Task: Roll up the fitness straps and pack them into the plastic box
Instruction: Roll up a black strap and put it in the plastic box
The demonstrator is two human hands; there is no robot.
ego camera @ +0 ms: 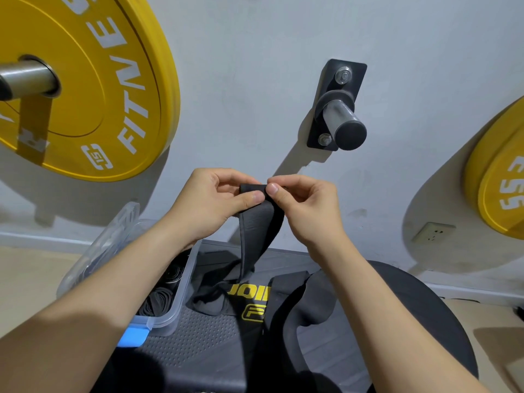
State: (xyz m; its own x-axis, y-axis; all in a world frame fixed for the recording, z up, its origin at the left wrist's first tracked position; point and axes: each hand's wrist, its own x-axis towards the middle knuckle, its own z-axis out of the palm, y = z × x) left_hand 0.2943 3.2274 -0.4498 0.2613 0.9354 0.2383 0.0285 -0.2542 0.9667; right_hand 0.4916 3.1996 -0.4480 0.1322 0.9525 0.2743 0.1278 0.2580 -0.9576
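My left hand [211,201] and my right hand [307,207] pinch the top end of a black fitness strap [259,228], thumbs meeting over its folded tip. The strap hangs down from my fingers to the black platform below, where its loose end lies crumpled. A clear plastic box [181,290] with a blue latch stands at the left on the platform, partly behind my left forearm; rolled black straps [163,296] lie inside it. Another wide black strap [304,302] lies loose on the platform to the right.
A black textured platform [198,341] with yellow lettering holds the box. The clear lid [102,245] leans behind the box. On the wall hang yellow weight plates [85,80] left and right, with a steel peg mount [338,109] in the middle. A black round seat [425,313] is at the right.
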